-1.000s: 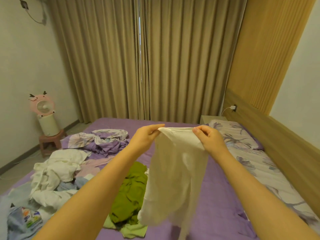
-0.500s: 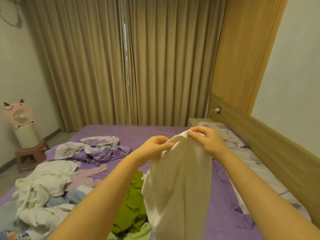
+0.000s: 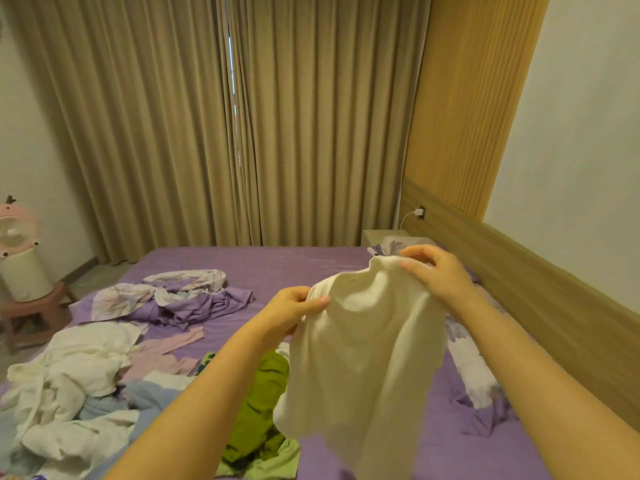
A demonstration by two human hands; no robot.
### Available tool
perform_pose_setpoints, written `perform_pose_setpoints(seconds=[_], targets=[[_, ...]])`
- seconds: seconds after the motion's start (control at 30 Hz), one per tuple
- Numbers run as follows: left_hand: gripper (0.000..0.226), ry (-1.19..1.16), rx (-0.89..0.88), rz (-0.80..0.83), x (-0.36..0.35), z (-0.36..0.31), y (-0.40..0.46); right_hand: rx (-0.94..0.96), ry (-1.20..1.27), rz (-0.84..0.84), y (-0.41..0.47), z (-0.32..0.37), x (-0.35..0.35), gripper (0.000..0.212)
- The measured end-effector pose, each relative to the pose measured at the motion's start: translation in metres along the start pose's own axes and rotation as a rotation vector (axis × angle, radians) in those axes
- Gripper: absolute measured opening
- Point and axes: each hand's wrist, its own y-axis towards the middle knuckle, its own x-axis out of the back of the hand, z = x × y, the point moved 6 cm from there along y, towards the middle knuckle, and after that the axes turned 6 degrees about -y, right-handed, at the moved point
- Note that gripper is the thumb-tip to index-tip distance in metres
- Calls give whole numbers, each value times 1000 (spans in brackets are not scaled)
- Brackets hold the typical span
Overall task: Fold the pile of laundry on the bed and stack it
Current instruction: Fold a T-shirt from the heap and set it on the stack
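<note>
Laundry pile lies left on the bed; the garment hangs between my hands, curtains behind.

- A home bedroom: a bed with purple sheet fills the middle.
- Wooden headboard at 3 o'clock.
- Floor-length curtains at 12.
- Fan at 9.

Cream-white garment, olive-green clothes beside it, plain purple bed sheet, purple floral bedding left of the garment, tan curtains, pink fan, pale wood headboard
</note>
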Motion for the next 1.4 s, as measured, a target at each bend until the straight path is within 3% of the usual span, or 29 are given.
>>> perform_pose_setpoints(seconds=[0.17,0.23,0.3,0.4,0.53,0.73,0.9,1.0,1.13,1.3,1.4], targets=[[24,-203,-97,-12,-36,-45,18,25,-77,355,-23,13,-57,55],[22,-227,-114,-30,-43,-55,21,63,-98,309,-22,18,-65,40],[25,-250,-128,-77,-40,-59,21,118,-164,203,-17,23,-61,7],[51,-326,-131,-58,-32,-52,17,136,-197,116,-10,19,-54,25],[62,71,-207,32,-32,-36,8,128,-180,109,-2,13,-55,35],[52,233,-363,-132,-15,-39,11,63,-303,327,6,-2,-61,9],[18,497,-360,-203,8,-34,16,-85,-391,522,4,-26,-33,46],[21,662,-304,-245,15,-30,21,-117,-422,593,2,-36,-19,50],[14,710,-275,-275,15,-26,25,-88,-543,512,5,-48,-2,34],[6,542,-353,-299,13,-33,23,-60,-333,306,9,-57,14,2],[4,375,-349,-322,16,-38,21,-64,-272,197,10,-62,26,12]])
